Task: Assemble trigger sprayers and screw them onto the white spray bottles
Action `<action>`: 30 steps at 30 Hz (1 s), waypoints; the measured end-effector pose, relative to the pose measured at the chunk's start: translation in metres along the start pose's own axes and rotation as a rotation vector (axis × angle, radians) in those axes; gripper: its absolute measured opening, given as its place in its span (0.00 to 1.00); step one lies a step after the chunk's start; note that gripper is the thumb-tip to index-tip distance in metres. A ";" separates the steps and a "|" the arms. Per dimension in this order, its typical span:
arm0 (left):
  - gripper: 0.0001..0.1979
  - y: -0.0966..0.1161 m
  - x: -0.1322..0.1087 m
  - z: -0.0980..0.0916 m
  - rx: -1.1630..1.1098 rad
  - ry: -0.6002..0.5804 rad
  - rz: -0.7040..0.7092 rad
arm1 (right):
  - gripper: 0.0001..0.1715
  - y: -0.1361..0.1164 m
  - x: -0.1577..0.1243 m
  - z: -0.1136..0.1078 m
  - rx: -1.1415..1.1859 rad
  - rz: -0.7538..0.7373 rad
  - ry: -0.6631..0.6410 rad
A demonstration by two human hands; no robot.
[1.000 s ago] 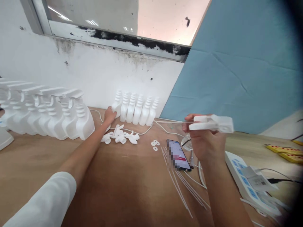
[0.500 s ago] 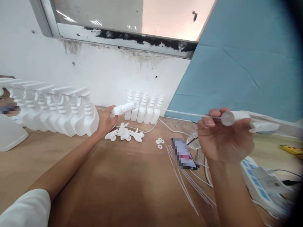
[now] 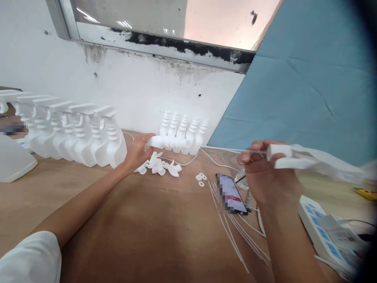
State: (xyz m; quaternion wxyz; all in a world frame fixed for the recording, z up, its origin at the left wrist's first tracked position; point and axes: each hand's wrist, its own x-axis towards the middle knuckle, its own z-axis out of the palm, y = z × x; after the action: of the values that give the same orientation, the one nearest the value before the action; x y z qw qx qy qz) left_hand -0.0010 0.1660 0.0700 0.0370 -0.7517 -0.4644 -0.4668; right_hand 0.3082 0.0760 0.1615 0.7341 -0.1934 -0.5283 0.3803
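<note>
My left hand [image 3: 136, 151] is stretched out over the wooden table [image 3: 147, 220] and is closed around a white plastic bottle [image 3: 165, 142], held on its side just in front of a short row of uncapped bottles [image 3: 184, 129]. My right hand [image 3: 266, 177] is raised at the right and grips a white trigger spray head [image 3: 306, 160]. A thin white dip tube [image 3: 229, 149] sticks out of the spray head toward the left. Between my hands lie a pile of small white trigger parts [image 3: 159, 167] and a few white washers [image 3: 200, 179].
A long row of finished spray bottles [image 3: 73, 131] stands at the left against the white wall. A phone [image 3: 232, 193], loose white tubes [image 3: 232, 232] and a power strip [image 3: 324, 232] lie at the right. A blue panel [image 3: 309, 90] leans behind.
My left hand took one bottle from the short row, lifted it and tipped it on its side. My right hand turned the spray head, dip tube pointing left.
</note>
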 end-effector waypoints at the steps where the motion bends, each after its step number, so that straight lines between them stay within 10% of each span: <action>1: 0.19 0.007 0.000 -0.002 -0.003 -0.022 0.039 | 0.12 0.003 -0.001 0.002 -0.021 0.007 -0.017; 15: 0.26 0.079 -0.026 -0.009 -0.197 -0.817 0.083 | 0.13 0.053 -0.030 0.020 -0.165 0.273 -0.144; 24: 0.27 0.118 0.014 -0.048 -0.646 -0.240 0.134 | 0.24 0.071 -0.037 0.065 -0.249 0.232 -0.045; 30: 0.10 0.116 0.030 -0.061 -0.831 -0.349 0.074 | 0.18 0.075 -0.043 0.063 -0.026 0.293 -0.316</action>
State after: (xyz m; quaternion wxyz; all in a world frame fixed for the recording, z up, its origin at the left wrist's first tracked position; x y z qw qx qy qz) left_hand 0.0471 0.0904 0.1697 -0.3301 -0.7863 -0.2095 -0.4784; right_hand 0.2164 0.0835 0.1062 0.5763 -0.2157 -0.6080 0.5018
